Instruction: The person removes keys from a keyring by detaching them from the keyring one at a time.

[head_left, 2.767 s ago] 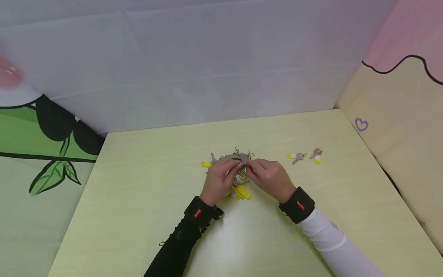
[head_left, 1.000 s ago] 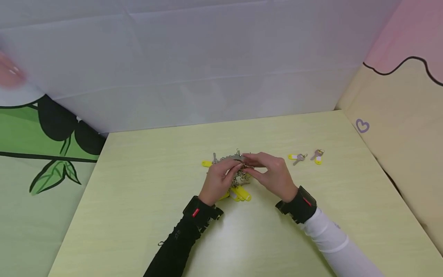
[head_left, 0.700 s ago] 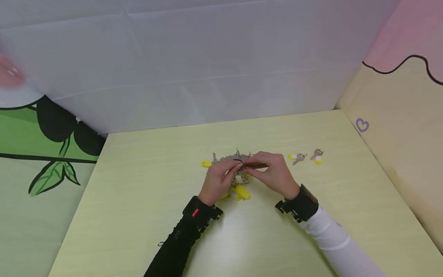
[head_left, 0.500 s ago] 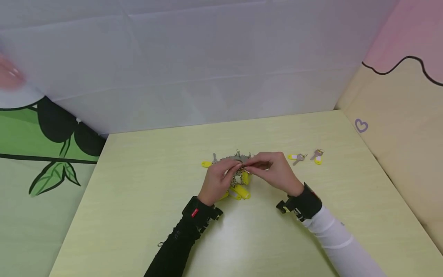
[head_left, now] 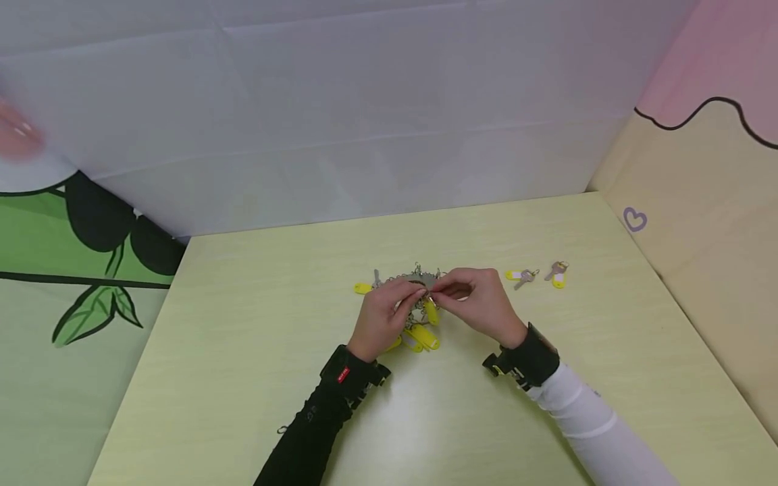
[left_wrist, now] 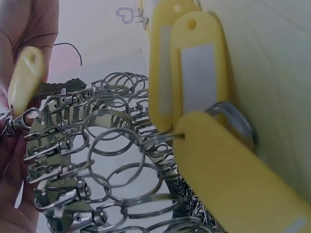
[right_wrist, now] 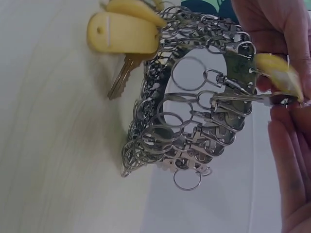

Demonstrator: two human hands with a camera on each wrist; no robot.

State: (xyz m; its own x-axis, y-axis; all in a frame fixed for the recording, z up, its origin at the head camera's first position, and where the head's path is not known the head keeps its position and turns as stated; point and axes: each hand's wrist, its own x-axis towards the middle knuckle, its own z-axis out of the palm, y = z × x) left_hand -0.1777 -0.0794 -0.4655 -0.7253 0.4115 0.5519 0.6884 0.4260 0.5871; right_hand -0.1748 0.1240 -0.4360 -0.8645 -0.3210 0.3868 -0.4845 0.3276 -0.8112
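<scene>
A grey, rounded holder rimmed with many metal clasps and split rings stands mid-table. My left hand pinches a small metal clasp at its near edge, partly hidden by the fingers. Facing it, my right hand pinches a key that carries a yellow tag. The key's blade lies across the clasps in the right wrist view. Other yellow key tags hang from the rings at the holder's near side. One more tag sticks out at its left.
Two keys with yellow tags lie apart at the right: one key and, beside it, another key. A pale wood table meets a white cloth backdrop behind. Printed cloth panels stand at both sides.
My right wrist has turned and its fingers have drawn together beside the left fingertips. The yellow tag below them, hidden a second ago, now shows. My left hand has stayed nearly still.
</scene>
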